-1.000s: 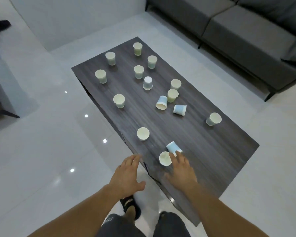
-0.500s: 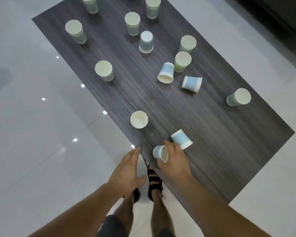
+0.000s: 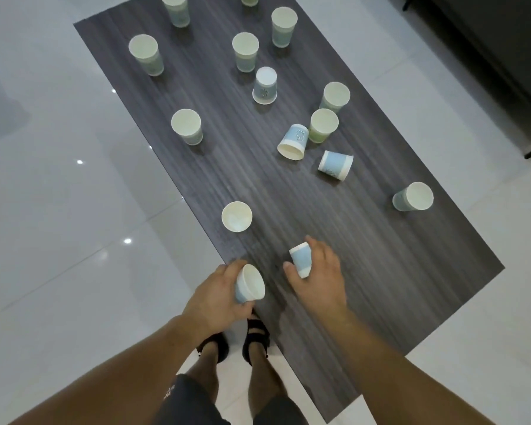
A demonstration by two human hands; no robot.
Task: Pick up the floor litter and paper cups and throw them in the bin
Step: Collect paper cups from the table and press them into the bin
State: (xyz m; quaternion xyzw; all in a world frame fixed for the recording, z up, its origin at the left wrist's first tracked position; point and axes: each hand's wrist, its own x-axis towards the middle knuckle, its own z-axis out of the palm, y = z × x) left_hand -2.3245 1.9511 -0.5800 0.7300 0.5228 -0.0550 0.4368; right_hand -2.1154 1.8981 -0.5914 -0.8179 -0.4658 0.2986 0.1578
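**A:** Head view: what are the hands doing?

**B:** The left hand [image 3: 218, 297] is gripping the left cup [image 3: 249, 283]. Its fingers and thumb are curling round the side, and the mouth is tilting up and to the right. It is hovering at the near corner of the table [image 3: 380, 256].

**A:** And the other?

**B:** The right hand [image 3: 319, 271] is pinching the right cup [image 3: 301, 262] between thumb and curled fingers, low over the tabletop. I cannot tell whether the cup is touching the wood.

**A:** The rest?

**B:** A near cup [image 3: 236, 216] is standing upright just beyond the hands. Two fallen cups [image 3: 293, 141] are lying on their sides mid-table, with more standing farther back. The person's sandals [image 3: 256, 332] are showing on the floor [image 3: 59, 225] below.
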